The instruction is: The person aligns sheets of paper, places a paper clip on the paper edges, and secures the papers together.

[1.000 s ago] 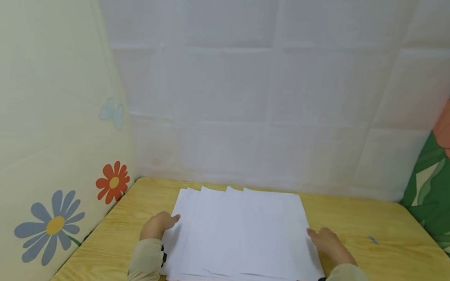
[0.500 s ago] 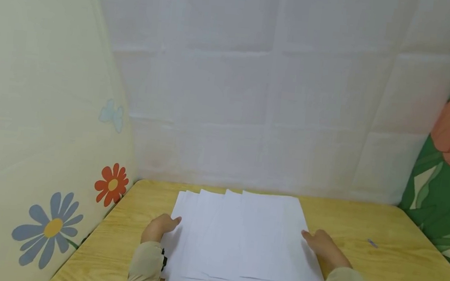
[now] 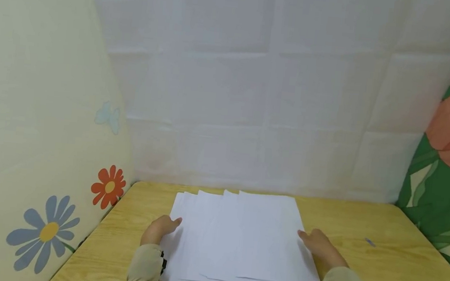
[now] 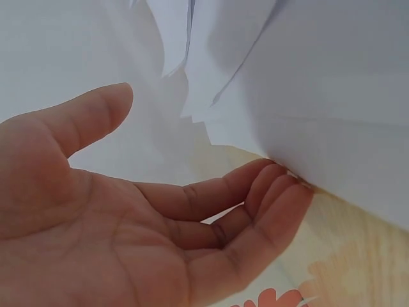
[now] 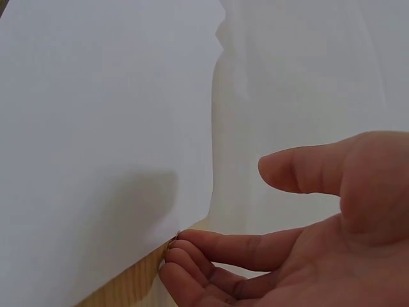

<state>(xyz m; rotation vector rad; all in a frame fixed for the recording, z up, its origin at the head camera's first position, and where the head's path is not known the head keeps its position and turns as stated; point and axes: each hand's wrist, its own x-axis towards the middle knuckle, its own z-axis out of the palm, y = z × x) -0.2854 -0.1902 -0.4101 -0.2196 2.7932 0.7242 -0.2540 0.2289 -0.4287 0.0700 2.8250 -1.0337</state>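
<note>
Several white sheets of paper (image 3: 239, 241) lie fanned out and overlapping in the middle of the wooden table. My left hand (image 3: 161, 228) is at their left edge, its thumb over the paper in the head view. In the left wrist view the bent fingertips (image 4: 297, 185) touch the paper's edge (image 4: 345, 96), while the thumb stands well apart from it. On the opposite side my right hand (image 3: 320, 247) meets the right edge. The right wrist view has its fingertips (image 5: 176, 252) against the lower edge of a sheet (image 5: 102, 128), thumb raised and away.
A small bluish strip (image 3: 370, 242) lies on the table (image 3: 347, 220), right of the paper. White cloth (image 3: 262, 94) hangs behind the table. A cream cloth with printed flowers (image 3: 48, 232) stands at the left, a green and orange patterned one (image 3: 449, 180) at the right.
Both hands have come slightly inward toward the paper, the right one more clearly. The sheets keep nearly the same fanned layout, and the head view has shifted a little.
</note>
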